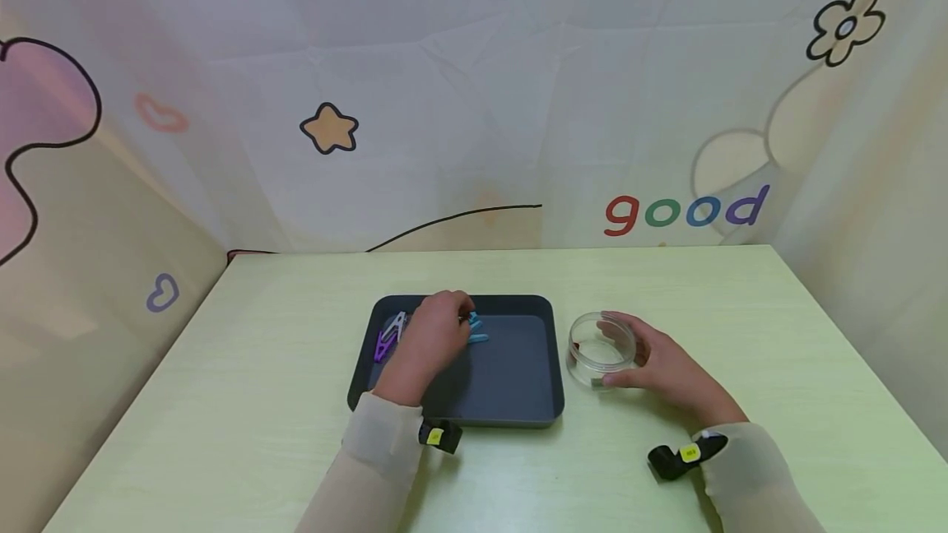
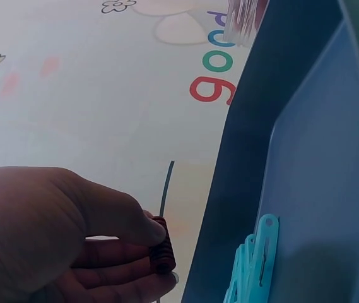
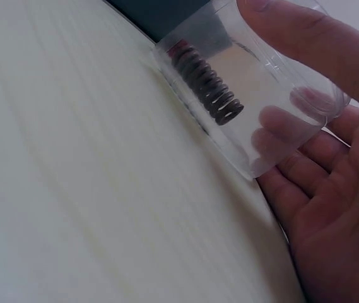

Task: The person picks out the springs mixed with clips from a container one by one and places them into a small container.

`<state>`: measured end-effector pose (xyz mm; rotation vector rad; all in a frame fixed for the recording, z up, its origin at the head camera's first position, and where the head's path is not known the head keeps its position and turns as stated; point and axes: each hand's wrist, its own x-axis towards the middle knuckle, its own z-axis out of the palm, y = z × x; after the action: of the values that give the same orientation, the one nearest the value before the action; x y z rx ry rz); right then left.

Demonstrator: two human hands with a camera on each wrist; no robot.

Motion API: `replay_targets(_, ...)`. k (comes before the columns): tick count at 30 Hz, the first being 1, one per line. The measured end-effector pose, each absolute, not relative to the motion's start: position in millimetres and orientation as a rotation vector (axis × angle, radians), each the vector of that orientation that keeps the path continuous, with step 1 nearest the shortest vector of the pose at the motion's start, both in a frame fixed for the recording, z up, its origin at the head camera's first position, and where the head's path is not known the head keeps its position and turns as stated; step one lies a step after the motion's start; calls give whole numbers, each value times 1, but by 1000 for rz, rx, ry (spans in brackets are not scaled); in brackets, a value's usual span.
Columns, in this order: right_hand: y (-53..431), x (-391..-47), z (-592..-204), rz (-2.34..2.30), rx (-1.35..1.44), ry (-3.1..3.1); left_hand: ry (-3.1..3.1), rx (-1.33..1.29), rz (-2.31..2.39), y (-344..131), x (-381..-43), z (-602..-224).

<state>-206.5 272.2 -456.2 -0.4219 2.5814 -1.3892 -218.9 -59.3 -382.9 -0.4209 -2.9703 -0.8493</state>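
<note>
My left hand is over the back of the dark grey tray. In the left wrist view, its thumb and fingers pinch a small dark red coil spring. Light blue clothespins lie in the tray beside that hand. My right hand grips a clear round plastic jar to the right of the tray, thumb on one side and fingers round the other. Inside the jar, the right wrist view shows a dark grey coil spring with something red at its far end.
A purple clothespin and a whitish one lie at the tray's left side. The tray stands on a pale wooden table. A printed cloth hangs behind the table and along its sides.
</note>
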Motion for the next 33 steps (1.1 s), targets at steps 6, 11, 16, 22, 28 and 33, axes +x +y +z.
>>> replay_targets(6,272,-205,-458,-1356,-419,2599,-2952,-434,-899,-56,-216,-385)
replay_targets(11,270,-205,-457,-1375,-413,2586,-2923,-447,-919,-53,-213,-386)
replay_targets(16,270,-205,-457,-1380,-411,2584,-2894,-461,-921,-48,-211,-384)
replay_targets(22,271,-206,-456,-1371,-421,2592,-2842,-468,-900,-43,-209,-383)
replay_targets(28,270,-206,-455,-1350,-400,2597,-2815,-460,-941,-38,-208,-385)
replay_targets(33,271,-207,-455,-1350,-400,2595,-2755,-515,-971,-34,-207,-385)
